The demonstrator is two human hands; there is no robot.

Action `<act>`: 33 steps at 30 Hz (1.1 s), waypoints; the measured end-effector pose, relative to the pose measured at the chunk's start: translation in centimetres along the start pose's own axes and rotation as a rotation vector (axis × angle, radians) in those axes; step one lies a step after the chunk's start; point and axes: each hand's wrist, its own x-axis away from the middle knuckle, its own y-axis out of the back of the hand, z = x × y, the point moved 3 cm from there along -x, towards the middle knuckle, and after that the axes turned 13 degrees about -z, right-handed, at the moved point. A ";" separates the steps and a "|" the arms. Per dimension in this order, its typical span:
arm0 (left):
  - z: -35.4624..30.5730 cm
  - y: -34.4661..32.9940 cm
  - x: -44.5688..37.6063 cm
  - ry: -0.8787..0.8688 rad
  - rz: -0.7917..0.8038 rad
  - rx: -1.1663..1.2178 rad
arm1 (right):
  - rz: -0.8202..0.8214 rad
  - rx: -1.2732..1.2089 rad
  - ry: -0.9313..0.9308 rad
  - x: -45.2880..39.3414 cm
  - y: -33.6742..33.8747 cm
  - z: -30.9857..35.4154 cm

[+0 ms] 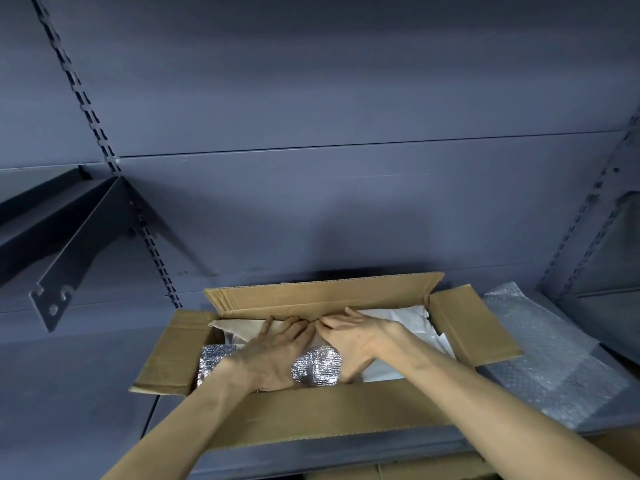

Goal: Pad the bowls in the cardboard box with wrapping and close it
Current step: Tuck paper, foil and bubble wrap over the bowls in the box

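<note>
An open cardboard box point(311, 410) stands on a grey shelf, all its flaps spread outward. Inside lie brown paper point(239, 328), a silver foil bubble sheet point(317, 368) and white wrapping point(412, 320). The bowls are hidden under the wrapping. My left hand point(273, 355) lies flat, fingers straight, pressing on the brown paper near the far wall. My right hand point(349, 336) also rests flat on the padding, its fingertips meeting those of the left at the box's middle.
A sheet of clear bubble wrap point(540, 351) lies on the shelf right of the box, partly under the right flap. A dark shelf bracket point(69, 258) juts out at the left. Slotted uprights run up the grey back panel point(311, 202).
</note>
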 end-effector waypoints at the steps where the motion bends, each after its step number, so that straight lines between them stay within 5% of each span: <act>1: 0.1 0.0 0.0 0.013 0.012 0.024 | 0.051 0.006 -0.013 0.1 0.7 0.6; 6: 1.0 2.0 0.7 0.042 -0.097 0.144 | -0.022 -0.108 -0.054 1.8 3.3 -0.6; 10: 0.1 4.4 0.9 0.021 -0.268 0.182 | -0.250 -0.250 -0.090 3.2 5.0 -2.1; 15: -2.9 6.4 -0.5 -0.076 -0.482 0.165 | -0.727 -0.325 -0.152 7.6 6.9 -6.5; 21: -9.1 8.4 -3.2 -0.242 -0.687 0.219 | -1.149 -0.368 -0.732 18.8 4.1 -16.4; 24: -13.8 9.3 -5.5 -0.311 -0.703 0.308 | -0.772 -0.294 -1.005 24.1 -0.2 -20.0; 27: -18.6 9.2 -8.0 -0.385 -0.661 0.427 | -0.312 -0.148 -1.025 27.1 -5.0 -20.3; 33: -26.1 8.1 -13.1 -0.451 -0.540 0.472 | -0.285 -0.116 -1.039 28.2 -7.4 -20.4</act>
